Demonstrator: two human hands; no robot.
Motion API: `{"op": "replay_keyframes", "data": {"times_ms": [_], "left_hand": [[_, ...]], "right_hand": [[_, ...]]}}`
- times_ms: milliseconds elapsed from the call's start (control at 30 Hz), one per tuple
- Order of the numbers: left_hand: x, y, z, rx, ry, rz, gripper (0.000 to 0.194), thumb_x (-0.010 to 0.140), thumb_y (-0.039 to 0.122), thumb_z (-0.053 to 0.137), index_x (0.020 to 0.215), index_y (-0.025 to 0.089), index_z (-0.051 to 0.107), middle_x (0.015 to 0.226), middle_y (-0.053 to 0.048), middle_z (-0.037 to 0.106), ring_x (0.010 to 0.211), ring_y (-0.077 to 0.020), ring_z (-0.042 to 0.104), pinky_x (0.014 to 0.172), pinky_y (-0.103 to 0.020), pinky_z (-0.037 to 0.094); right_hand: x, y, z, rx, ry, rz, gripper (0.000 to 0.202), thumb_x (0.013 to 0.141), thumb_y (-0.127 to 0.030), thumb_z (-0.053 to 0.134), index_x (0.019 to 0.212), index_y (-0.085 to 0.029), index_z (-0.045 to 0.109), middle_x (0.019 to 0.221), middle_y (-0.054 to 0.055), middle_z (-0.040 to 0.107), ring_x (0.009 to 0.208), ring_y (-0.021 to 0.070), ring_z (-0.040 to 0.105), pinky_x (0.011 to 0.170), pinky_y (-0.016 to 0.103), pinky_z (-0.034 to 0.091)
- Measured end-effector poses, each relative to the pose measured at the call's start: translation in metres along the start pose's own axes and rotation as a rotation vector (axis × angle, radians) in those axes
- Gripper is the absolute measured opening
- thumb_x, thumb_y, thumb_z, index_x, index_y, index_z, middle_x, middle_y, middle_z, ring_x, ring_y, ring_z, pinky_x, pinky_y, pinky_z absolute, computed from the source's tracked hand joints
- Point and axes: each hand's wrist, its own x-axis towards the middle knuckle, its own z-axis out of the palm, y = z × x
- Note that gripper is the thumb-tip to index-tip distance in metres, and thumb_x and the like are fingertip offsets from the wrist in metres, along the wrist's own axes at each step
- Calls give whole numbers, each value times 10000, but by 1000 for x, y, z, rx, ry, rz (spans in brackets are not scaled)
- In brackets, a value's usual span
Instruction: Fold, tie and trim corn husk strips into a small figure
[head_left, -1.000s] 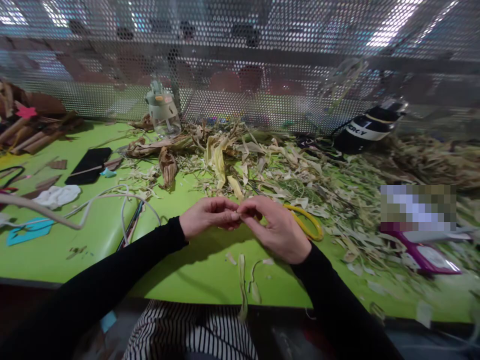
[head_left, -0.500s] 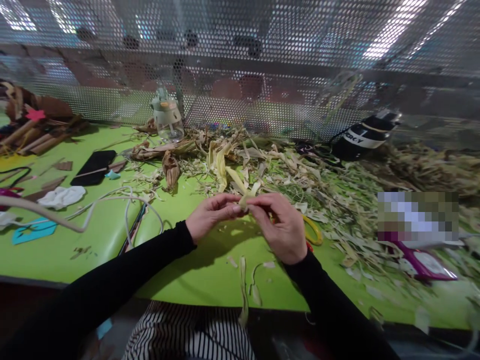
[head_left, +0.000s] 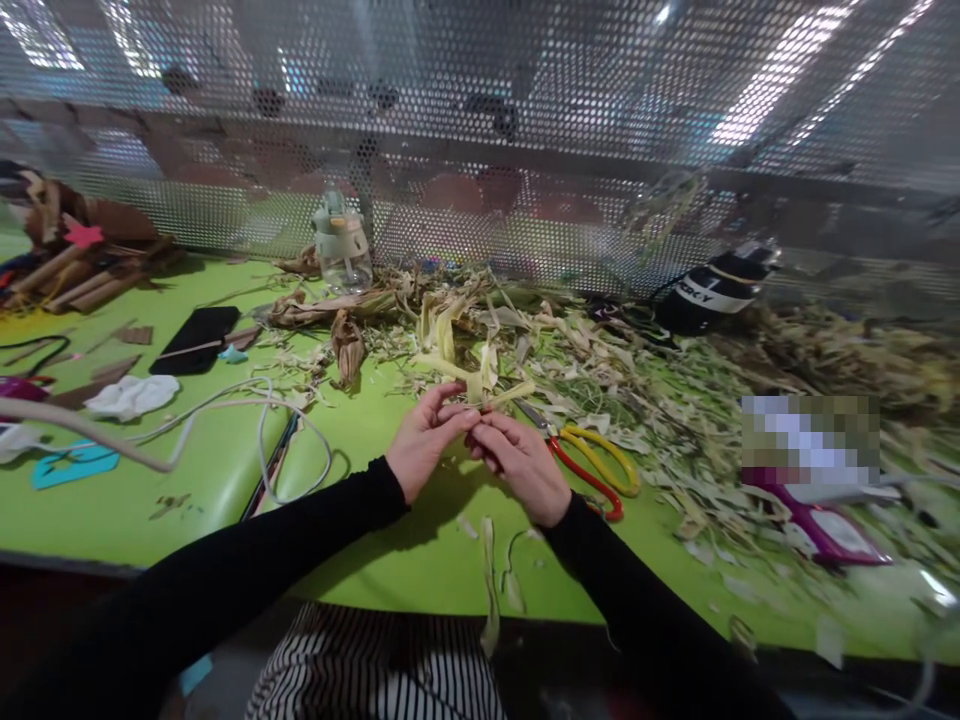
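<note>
Pale yellow-green corn husk strips (head_left: 475, 386), crossed or folded together, stand up from between my fingertips. My left hand (head_left: 427, 440) pinches their lower end from the left. Close against it, my right hand (head_left: 519, 462) grips the same husk strips from the right, its thumb and fingers meeting the left fingertips. How the strips are joined under the fingers is hidden. Just right of my right hand lie scissors (head_left: 600, 462) with one red and one yellow handle. A loose husk strip (head_left: 489, 580) lies near the table's front edge.
Heaps of shredded husk (head_left: 585, 350) cover the back and right of the green table (head_left: 360, 570). A clear bottle (head_left: 343, 250), a black bottle (head_left: 712, 295), a phone (head_left: 196, 340), a white cable (head_left: 262, 440) and a purple packet (head_left: 832, 525) lie around. Perforated metal rises behind.
My hands have drawn closer together, and the right one has moved left, uncovering the scissors. The husk strips have turned and now spread out to both sides above my fingers.
</note>
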Motion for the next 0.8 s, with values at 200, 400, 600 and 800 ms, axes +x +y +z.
{"op": "replay_keyframes", "data": {"times_ms": [200, 400, 600, 800], "left_hand": [[1, 7, -1, -37, -23, 19, 395, 655, 235, 754, 1017, 146, 621, 846, -22, 699, 863, -137, 642, 846, -276, 454], [3, 17, -8, 86, -79, 0, 387, 738, 302, 678, 1072, 145, 560, 771, -21, 664, 757, -135, 638, 717, -274, 487], [2, 21, -8, 279, -148, -45, 358, 725, 265, 669, 1027, 157, 510, 691, 42, 567, 538, -53, 506, 513, -189, 379], [3, 25, -6, 403, -82, 64, 291, 651, 315, 726, 808, 139, 556, 662, 34, 566, 567, -58, 467, 553, -202, 363]], "right_hand": [[-7, -3, 9, -268, -225, -226, 286, 842, -207, 451, 567, -181, 375, 541, -63, 345, 505, 75, 334, 506, 225, 260], [-2, 1, -5, -282, -202, -124, 337, 892, -372, 434, 622, -173, 468, 589, -42, 433, 519, 83, 380, 499, 222, 293], [6, 3, -16, 53, 104, 74, 411, 853, -585, 420, 752, -190, 475, 589, -55, 431, 450, 68, 321, 408, 205, 260], [0, 3, -14, 120, 111, -12, 394, 842, -503, 510, 623, -177, 501, 603, -31, 460, 513, 80, 396, 452, 212, 295]]}}
